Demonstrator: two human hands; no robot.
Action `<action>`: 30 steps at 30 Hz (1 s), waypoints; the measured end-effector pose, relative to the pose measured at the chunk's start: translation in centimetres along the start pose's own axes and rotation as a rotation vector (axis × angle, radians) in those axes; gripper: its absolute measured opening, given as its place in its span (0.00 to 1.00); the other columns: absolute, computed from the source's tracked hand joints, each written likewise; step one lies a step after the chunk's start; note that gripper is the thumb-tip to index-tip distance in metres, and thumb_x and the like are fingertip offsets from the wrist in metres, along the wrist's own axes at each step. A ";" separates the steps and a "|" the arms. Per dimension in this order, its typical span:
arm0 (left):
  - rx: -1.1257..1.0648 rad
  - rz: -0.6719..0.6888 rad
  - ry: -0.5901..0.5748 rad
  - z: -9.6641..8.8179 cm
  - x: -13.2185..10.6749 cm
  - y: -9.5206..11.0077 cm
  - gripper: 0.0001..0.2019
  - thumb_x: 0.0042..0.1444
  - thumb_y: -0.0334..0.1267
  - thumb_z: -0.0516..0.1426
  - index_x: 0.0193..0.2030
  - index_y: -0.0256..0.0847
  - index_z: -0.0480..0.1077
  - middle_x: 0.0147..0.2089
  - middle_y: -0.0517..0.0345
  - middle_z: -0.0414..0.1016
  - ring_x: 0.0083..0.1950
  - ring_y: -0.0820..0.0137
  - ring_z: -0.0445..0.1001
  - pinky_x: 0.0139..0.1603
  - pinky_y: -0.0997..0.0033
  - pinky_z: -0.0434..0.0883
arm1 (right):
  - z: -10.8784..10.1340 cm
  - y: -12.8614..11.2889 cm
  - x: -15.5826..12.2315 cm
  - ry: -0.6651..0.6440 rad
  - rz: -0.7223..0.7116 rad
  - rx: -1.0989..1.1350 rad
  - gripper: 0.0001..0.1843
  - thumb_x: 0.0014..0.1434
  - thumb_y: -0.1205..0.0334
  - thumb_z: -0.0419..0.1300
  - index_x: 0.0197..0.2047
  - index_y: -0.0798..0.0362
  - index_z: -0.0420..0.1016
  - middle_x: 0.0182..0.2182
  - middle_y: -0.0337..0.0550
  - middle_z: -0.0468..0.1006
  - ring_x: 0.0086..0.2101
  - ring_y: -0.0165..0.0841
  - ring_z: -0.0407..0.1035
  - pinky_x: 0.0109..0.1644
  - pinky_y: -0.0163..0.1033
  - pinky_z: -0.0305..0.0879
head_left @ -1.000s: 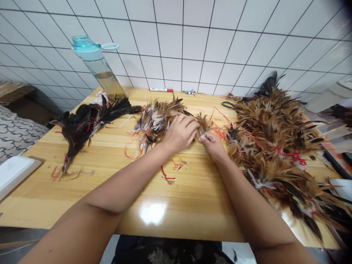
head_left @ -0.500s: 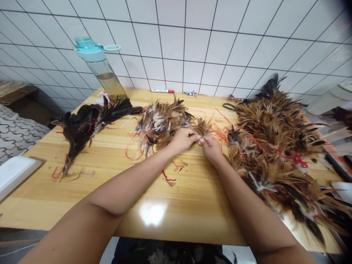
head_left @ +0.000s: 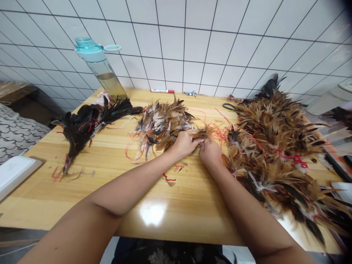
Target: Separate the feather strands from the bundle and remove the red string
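My left hand [head_left: 184, 143] and my right hand [head_left: 210, 151] meet at the middle of a wooden table [head_left: 176, 198], both pinched closed on a small tuft of brown feathers [head_left: 202, 132] with red thread running from it. Just behind the left hand lies a mixed brown and white feather pile [head_left: 161, 124]. To the right of my right hand spreads a large heap of brown feathers [head_left: 277, 146] tied with red thread.
A bunch of black feathers [head_left: 88, 123] lies at the left. A water bottle with a teal lid [head_left: 103, 68] stands by the tiled wall, with a red-capped marker [head_left: 161, 90] and black scissors [head_left: 228, 106] near the back edge. Red thread scraps [head_left: 169, 178] lie before my hands. A white object [head_left: 13, 172] sits at far left.
My left hand slid off the mixed pile and closed into a pinch on the tuft. Both hands drew slightly toward me and the right hand curled tighter.
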State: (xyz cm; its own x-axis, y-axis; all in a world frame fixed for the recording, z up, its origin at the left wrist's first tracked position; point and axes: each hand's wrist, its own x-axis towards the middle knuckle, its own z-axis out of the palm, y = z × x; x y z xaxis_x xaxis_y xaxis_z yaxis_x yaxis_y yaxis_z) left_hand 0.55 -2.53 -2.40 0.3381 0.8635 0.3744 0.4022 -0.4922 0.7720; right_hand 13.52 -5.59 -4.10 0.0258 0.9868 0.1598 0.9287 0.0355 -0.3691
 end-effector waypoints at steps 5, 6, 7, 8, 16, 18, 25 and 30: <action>-0.155 -0.188 -0.019 0.0 0.5 -1.0 0.08 0.52 0.37 0.59 0.32 0.34 0.75 0.32 0.54 0.78 0.33 0.70 0.73 0.37 0.71 0.67 | -0.1 0.1 0.0 0.016 -0.068 0.110 0.13 0.62 0.63 0.50 0.35 0.54 0.75 0.34 0.52 0.74 0.35 0.40 0.68 0.37 0.41 0.60; -0.190 -0.216 -0.028 -0.1 0.6 -1.3 0.09 0.52 0.39 0.59 0.30 0.34 0.74 0.30 0.55 0.76 0.31 0.71 0.71 0.34 0.72 0.66 | -0.1 0.2 0.1 0.025 -0.088 0.159 0.13 0.62 0.61 0.50 0.34 0.53 0.75 0.33 0.51 0.74 0.34 0.39 0.67 0.37 0.41 0.60; -0.218 -0.235 -0.032 -0.3 0.7 -1.6 0.11 0.52 0.41 0.59 0.28 0.34 0.73 0.27 0.56 0.75 0.29 0.72 0.69 0.32 0.73 0.65 | 0.0 0.4 0.2 0.037 -0.106 0.219 0.14 0.61 0.60 0.50 0.33 0.53 0.76 0.32 0.49 0.74 0.34 0.38 0.67 0.38 0.40 0.60; -0.238 -0.246 -0.033 -0.4 0.8 -1.8 0.13 0.51 0.43 0.59 0.26 0.34 0.71 0.25 0.57 0.73 0.28 0.73 0.68 0.31 0.74 0.64 | 0.1 0.6 0.3 0.050 -0.119 0.288 0.14 0.61 0.59 0.51 0.33 0.53 0.76 0.31 0.48 0.74 0.33 0.38 0.67 0.38 0.40 0.60; -0.392 -0.226 -0.088 -0.6 0.9 -2.0 0.12 0.48 0.43 0.60 0.30 0.33 0.73 0.29 0.57 0.75 0.31 0.73 0.69 0.34 0.73 0.66 | 0.8 1.9 1.4 0.008 -0.082 0.741 0.12 0.55 0.54 0.56 0.28 0.52 0.76 0.26 0.41 0.74 0.31 0.34 0.66 0.40 0.39 0.62; -0.431 -0.219 -0.081 -0.5 0.9 -1.8 0.11 0.48 0.41 0.60 0.33 0.34 0.74 0.31 0.56 0.76 0.33 0.72 0.71 0.37 0.72 0.68 | 1.0 2.2 1.6 -0.007 -0.080 0.810 0.12 0.54 0.53 0.57 0.28 0.52 0.75 0.27 0.40 0.73 0.32 0.34 0.67 0.41 0.40 0.63; -0.334 -0.116 -0.044 -0.6 0.8 -1.3 0.08 0.49 0.39 0.61 0.29 0.34 0.72 0.30 0.57 0.74 0.34 0.72 0.70 0.39 0.72 0.67 | 0.6 2.3 1.8 -0.042 -0.126 0.857 0.14 0.52 0.51 0.59 0.23 0.52 0.71 0.24 0.39 0.70 0.30 0.33 0.64 0.39 0.39 0.63; -0.586 -0.176 -0.125 -0.4 0.7 -1.2 0.12 0.48 0.43 0.63 0.32 0.35 0.71 0.30 0.56 0.75 0.33 0.71 0.71 0.41 0.69 0.68 | 0.6 2.2 1.8 -0.029 -0.180 0.787 0.15 0.54 0.51 0.55 0.21 0.51 0.68 0.24 0.40 0.68 0.30 0.34 0.63 0.39 0.40 0.61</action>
State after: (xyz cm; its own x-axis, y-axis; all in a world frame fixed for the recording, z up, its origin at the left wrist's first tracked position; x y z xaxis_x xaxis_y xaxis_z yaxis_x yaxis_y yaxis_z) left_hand -0.02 -1.26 -2.87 0.4202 0.8893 0.1805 -0.0613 -0.1707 0.9834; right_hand 15.41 -3.61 -5.15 -0.1192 0.9588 0.2579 0.3851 0.2841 -0.8781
